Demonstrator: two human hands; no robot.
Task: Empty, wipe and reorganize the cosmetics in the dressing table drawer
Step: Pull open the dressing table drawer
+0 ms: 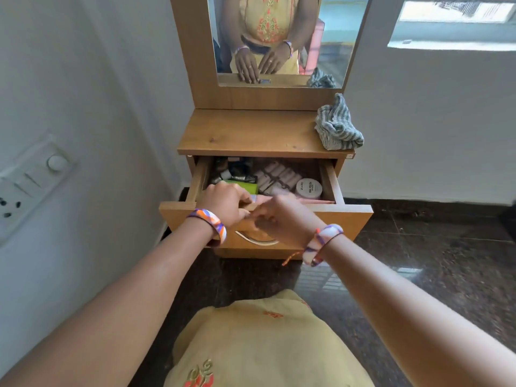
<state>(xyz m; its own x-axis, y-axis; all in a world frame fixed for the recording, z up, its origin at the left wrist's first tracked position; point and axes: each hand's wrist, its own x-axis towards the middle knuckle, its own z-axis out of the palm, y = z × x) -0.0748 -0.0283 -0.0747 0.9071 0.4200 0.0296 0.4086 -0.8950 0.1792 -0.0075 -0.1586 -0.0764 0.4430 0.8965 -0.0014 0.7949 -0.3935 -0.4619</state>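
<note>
Drawer [329, 180] pulled open beneath the desk [251, 135], still full: nothing emptied yet, by the look of it. Both hands at the drawer's front edge, left of its middle. Left hand [223, 202] curled over the top of the front panel [335, 222], fingers hooked down onto the rim and gripping it. Right hand [282, 219] just beside it, touching or nearly so, fingers bent in front of the panel above the metal handle [255, 239]; blurred, so cannot tell whether gripping the panel, pinching something small, or holding nothing.

Cosmetics directly beyond the fingers, away from the body, inside the drawer. Left hand nearer the green box [245, 187] and the dark tubes [237, 171] at the left back corner; right hand nearer the pink set [279, 177] in the middle and the white jar [309, 188] toward the right side. Green box lying with long axis across the drawer; pink set lying aslant toward the back.

Counted: one green box, one white jar, one pink set of several rolls, several dark tubes, too crowded to number. One striped cloth [337, 124] bunched at the desk's right edge, well apart from both hands, ready for wiping. Two bangles, one per wrist.
</note>
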